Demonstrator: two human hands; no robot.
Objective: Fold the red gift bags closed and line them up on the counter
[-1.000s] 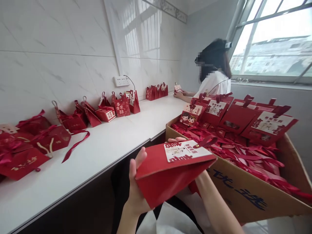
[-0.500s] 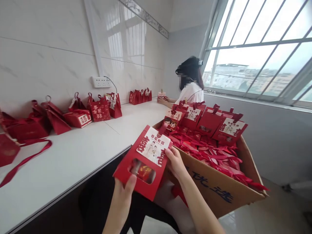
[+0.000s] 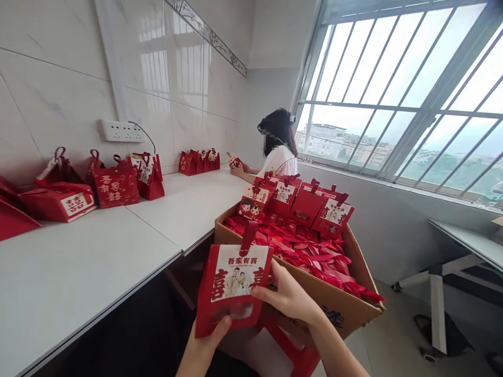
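Between my two hands is a red gift box with a white printed label showing a couple, a ribbon loop on top and an oval window low on its front. My left hand grips its lower left corner, thumb on the front. On the right edge, my right hand holds it with the thumb by the label; some fingers are hidden behind. Just beyond stands a cardboard carton full of red ribboned boxes, with several upright gift boxes along its far side. More red material shows below my right wrist.
Several red gift boxes line the wall on the white table, with another group farther back. A co-worker sits at the far end, holding a small box. A power strip is on the wall. Another table stands right.
The gift box in my hands has turned from tilted to nearly upright and sits lower. The view has swung right, showing more window and another table. The co-worker's small box is tilted now.
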